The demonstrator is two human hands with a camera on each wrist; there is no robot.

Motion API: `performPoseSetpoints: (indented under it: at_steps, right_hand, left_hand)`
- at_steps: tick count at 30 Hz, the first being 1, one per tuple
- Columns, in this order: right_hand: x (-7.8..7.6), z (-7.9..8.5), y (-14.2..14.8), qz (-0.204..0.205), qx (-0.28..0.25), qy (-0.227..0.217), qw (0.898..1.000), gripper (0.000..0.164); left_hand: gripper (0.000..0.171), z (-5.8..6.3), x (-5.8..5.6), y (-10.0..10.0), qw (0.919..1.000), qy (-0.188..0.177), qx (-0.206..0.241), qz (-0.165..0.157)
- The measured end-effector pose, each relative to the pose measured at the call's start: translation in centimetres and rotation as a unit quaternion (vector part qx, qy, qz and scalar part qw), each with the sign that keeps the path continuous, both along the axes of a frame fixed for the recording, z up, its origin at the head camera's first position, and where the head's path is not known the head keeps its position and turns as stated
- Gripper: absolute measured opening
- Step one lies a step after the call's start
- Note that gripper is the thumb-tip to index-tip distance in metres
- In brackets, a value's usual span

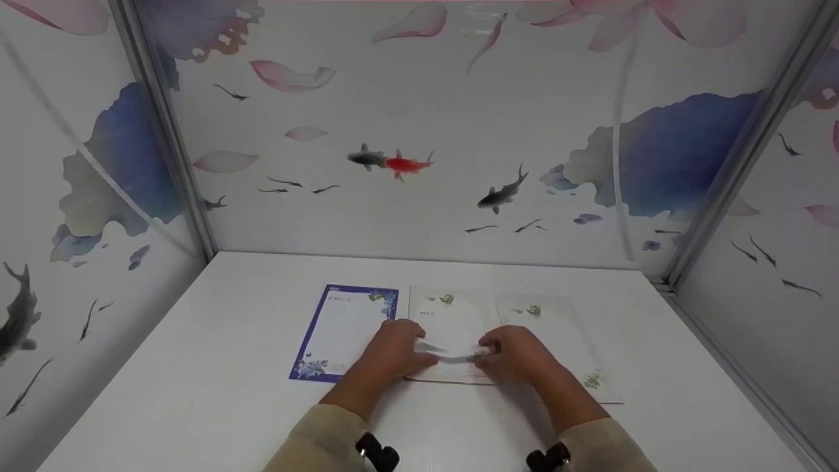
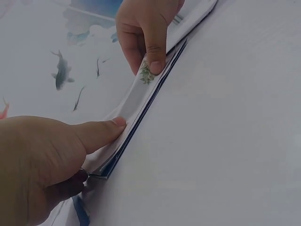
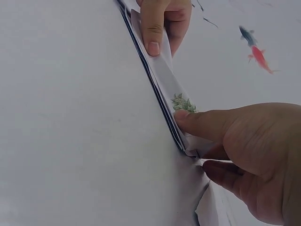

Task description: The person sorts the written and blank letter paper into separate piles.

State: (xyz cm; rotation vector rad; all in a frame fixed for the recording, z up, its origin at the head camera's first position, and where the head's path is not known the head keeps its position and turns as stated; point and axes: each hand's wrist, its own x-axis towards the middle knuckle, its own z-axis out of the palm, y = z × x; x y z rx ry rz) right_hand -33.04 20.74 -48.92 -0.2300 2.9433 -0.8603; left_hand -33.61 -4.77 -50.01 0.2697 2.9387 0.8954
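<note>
Both hands pinch a white sheet of printed paper [image 1: 455, 358], its near part turned up in a narrow strip, above the middle paper stack [image 1: 452, 328]. My left hand [image 1: 394, 349] holds the strip's left end, thumb on its near side. At the other end my right hand [image 1: 519, 353] pinches it close to a printed green sprig [image 3: 182, 101]. Seen from the left wrist, the strip [image 2: 134, 106] runs between both thumbs along the stack's dark blue edge [image 2: 149, 106]. The fingers behind the paper are partly hidden.
Left of the middle stack lies a blue-bordered sheet [image 1: 351, 328] with printed flowers. A pale sheet [image 1: 557, 337] with plant prints lies on the right. All rest on a white table [image 1: 216, 367], enclosed by panels [image 1: 419, 223] painted with fish and petals.
</note>
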Motion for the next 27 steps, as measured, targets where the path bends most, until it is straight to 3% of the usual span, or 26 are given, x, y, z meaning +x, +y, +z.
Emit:
performPoseSetpoints:
  at_steps: [4,10,16,19,22,27]
  right_hand:
    - [-0.02,0.21,-0.16,-0.011,0.002,0.009,1.000,0.025]
    - [-0.24,0.24,-0.17,-0.021,0.006,0.005,1.000,0.017]
    - [-0.28,-0.04,-0.02,-0.040,-0.040,0.014,0.998,0.020]
    - [-0.27,-0.09,-0.08,-0.078,-0.094,0.009,0.992,0.030]
    - [-0.28,0.12,-0.30,-0.126,-0.152,-0.008,0.980,0.042]
    - [-0.23,0.63,-0.63,-0.164,-0.189,-0.018,0.968,0.049]
  left_hand:
    - [0.059,0.28,0.16,0.25,0.9998,-0.006,0.007,0.016]
    - [0.056,0.50,0.21,0.34,0.9998,-0.006,0.016,0.009]
    - [0.046,0.61,0.24,0.42,0.9984,-0.007,0.050,0.025]
    - [0.043,0.60,0.09,0.52,0.9956,0.004,0.079,0.050]
    - [0.042,0.59,-0.11,0.56,0.9910,0.026,0.106,0.078]
    - [0.045,0.64,-0.36,0.44,0.9816,0.027,0.152,0.113]
